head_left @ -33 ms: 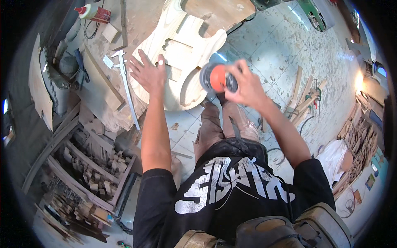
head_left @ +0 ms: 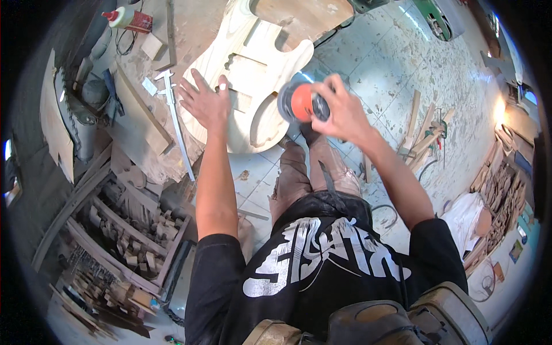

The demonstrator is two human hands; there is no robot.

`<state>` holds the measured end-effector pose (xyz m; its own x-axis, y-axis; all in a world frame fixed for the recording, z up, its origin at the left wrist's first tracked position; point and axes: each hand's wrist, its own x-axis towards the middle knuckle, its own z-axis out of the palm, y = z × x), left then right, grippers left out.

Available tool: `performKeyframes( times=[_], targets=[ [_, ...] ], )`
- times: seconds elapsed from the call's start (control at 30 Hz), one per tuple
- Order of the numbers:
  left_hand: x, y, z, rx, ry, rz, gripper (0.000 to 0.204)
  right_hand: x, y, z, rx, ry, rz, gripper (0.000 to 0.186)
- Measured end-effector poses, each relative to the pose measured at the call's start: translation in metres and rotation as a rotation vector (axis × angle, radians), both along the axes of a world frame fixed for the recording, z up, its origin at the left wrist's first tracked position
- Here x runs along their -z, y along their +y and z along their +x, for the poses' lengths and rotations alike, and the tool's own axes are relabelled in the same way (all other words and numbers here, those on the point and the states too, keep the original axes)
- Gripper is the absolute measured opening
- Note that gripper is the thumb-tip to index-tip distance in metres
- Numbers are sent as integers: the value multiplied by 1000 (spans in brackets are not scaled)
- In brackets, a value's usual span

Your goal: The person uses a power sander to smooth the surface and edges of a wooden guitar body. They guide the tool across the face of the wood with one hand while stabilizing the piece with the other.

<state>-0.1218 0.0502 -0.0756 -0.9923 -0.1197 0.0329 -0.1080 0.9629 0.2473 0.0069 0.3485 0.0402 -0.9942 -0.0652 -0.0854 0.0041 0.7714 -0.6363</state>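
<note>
A pale wooden electric guitar body (head_left: 282, 68) with routed cavities lies at the workbench edge, overhanging on the near side. My left hand (head_left: 208, 103) rests flat on its left part, fingers spread. In my right hand (head_left: 343, 115) is an orange and black sander (head_left: 302, 102), gripped by its rounded top. The sander is tilted on its side, its round pad turned toward the right edge of the body; whether the pad touches the wood I cannot tell. A caliper (head_left: 177, 126) lies just left of the guitar body.
On the bench are a glue bottle (head_left: 127, 19) with a red cap, a small wood block (head_left: 152, 46) and a long wood strip (head_left: 144, 109). Below left stands a rack (head_left: 109, 261) of offcuts. Wood strips with clamps (head_left: 425, 141) lean at right.
My right hand and the sander have shifted slightly away from me, along the guitar body's right edge. My left hand and the guitar body have stayed in place.
</note>
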Motion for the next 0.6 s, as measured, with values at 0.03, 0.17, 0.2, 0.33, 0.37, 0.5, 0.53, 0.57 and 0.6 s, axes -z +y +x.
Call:
performKeyframes(
  times=[0.03, 0.17, 0.2, 0.33, 0.37, 0.5, 0.53, 0.57, 0.6],
  targets=[
    [0, 1, 0, 10, -1, 0, 93, -1, 3, -9, -14, 27, 21, 58],
    [1, -3, 1, -10, -5, -16, 93, -3, -6, 12, -47, -3, 33, 63],
    [2, -3, 2, -11, -14, -26, 93, -2, -13, 26, -46, -6, 30, 63],
    [0, 1, -1, -3, -17, -30, 93, 2, -35, 71, -118, 73, 18, 60],
    [0, -1, 0, -2, -15, -31, 93, 1, -39, 73, -143, 92, 8, 60],
    [0, 1, 1, -6, -14, -25, 93, 9, -14, 31, 48, 38, 47, 59],
    [0, 2, 2, 6, -16, -25, 93, 10, -5, 22, 60, 36, 47, 59],
    [0, 1, 1, 0, -21, -30, 93, 11, 3, 12, 49, 77, 31, 59],
    [-1, 0, -1, -5, -26, -34, 92, 11, 7, 8, 39, 118, 17, 58]
  ],
)
